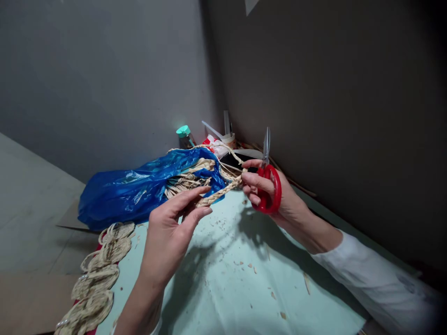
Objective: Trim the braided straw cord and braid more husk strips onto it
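A pale braided straw cord [223,191] stretches between my two hands above the table. Its lower left end lies between the thumb and fingers of my left hand [171,232]. The fingertips of my right hand [260,184] pinch the other end, and a thinner length of cord loops away behind it. Red-handled scissors [272,190] hang on my right hand as well, their blades pointing up. Just beyond my left hand, a blue plastic bag [118,190] lies with its mouth towards me, and loose straw strands [188,179] spill out of it.
Several coiled straw pieces [101,274] line the table's left edge. A turquoise-lidded bottle [185,136] and a cup [228,139] with thin tools stand in the back corner, near the walls. Straw scraps litter the light green tabletop [226,288].
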Motion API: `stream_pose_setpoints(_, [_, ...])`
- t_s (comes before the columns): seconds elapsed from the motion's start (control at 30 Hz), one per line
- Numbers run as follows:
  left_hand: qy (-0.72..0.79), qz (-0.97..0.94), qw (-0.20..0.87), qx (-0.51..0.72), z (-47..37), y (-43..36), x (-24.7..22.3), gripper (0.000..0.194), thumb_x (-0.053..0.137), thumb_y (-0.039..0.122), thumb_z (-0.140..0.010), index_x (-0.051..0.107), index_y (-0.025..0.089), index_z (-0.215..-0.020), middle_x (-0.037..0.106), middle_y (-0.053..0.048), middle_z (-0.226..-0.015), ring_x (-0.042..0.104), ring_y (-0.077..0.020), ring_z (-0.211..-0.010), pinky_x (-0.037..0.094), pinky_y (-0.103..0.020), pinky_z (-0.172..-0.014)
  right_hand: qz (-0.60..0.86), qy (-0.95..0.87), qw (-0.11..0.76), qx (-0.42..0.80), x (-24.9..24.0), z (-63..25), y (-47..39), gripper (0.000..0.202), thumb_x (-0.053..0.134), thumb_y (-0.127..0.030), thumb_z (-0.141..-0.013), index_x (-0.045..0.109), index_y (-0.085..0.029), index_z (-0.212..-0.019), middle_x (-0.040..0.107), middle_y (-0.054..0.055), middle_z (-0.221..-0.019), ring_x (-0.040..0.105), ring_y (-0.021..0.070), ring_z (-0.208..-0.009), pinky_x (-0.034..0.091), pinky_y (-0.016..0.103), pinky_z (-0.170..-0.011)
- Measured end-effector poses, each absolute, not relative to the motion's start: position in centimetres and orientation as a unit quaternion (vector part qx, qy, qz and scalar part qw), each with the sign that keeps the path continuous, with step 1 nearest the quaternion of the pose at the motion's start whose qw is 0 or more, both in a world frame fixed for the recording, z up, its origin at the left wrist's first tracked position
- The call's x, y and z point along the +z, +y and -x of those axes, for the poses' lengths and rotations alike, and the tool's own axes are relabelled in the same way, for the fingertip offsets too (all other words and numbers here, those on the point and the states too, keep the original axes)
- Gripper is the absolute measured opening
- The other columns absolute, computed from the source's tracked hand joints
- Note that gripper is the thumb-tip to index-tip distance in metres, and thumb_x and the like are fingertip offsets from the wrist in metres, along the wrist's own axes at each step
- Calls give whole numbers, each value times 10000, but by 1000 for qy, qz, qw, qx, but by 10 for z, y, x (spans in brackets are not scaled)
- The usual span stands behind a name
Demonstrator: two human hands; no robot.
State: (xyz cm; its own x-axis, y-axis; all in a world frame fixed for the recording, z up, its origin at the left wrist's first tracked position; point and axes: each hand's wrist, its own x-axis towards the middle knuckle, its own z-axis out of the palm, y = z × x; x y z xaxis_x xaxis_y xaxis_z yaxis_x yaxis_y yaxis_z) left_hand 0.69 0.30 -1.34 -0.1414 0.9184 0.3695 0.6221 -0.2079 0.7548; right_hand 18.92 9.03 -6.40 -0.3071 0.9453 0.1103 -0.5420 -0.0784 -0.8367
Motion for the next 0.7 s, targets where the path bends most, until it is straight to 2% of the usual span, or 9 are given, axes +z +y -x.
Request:
stream_pose_setpoints(0.07, [609,-646,99,449,-9,2,-15,178,703,227,-813,749,226,-985,723,-19,-959,611,-133,-739,468,-246,-691,249,-424,557,669,-62,-191,90,391,765,-337,-753,520,-212,-1031,604,-46,-645,492,58,-441,346,138,-352])
stream_pose_setpoints(0.13, [601,-670,51,433,-11,3,-18,125,657,217,-848,740,181,-934,688,-17,-814,572,-119,-649,447,-246,-640,250,-436,578,643,-59,-192,89,365,751,-333,-763,524,-224,-1027,608,-39,-664,522,77,-463,339,149,-341])
stream_pose_setpoints(0.2, [590,-692,52,412,-12,4,-19,131,603,213,-884,723,160,-883,619,4,-688,518,-104,-575,416,-242,-590,245,-445,605,613,-55,-193,87,346,739,-318,-768,526,-239,-1029,624,-22,-704,583,115,-534,330,157,-332])
stream_pose_setpoints(0.3, [589,-700,144,378,-12,6,-20,192,547,244,-920,694,160,-830,576,15,-657,459,-90,-539,360,-233,-535,248,-457,640,566,-48,-195,85,353,739,-289,-754,528,-261,-1035,654,5,-800,633,151,-632,340,167,-334])
stream_pose_setpoints(0.47, [566,-656,381,321,-14,3,-17,279,509,353,-941,671,168,-810,439,39,-566,372,-81,-531,254,-223,-488,235,-468,635,567,-46,-195,86,362,730,-292,-754,518,-273,-1047,665,13,-907,599,118,-596,341,171,-346])
stream_pose_setpoints(0.6, [530,-602,507,318,-15,2,-16,313,523,390,-921,656,152,-766,327,51,-544,254,-76,-505,182,-228,-467,239,-453,616,598,-49,-196,90,349,742,-320,-740,500,-252,-983,628,-12,-801,498,74,-506,294,166,-346])
stream_pose_setpoints(0.7, [520,-567,546,330,-16,1,-15,337,538,409,-901,647,146,-719,279,57,-527,205,-78,-491,157,-236,-460,253,-453,618,590,-50,-197,91,333,751,-324,-737,496,-259,-941,515,-64,-659,409,59,-448,301,179,-360])
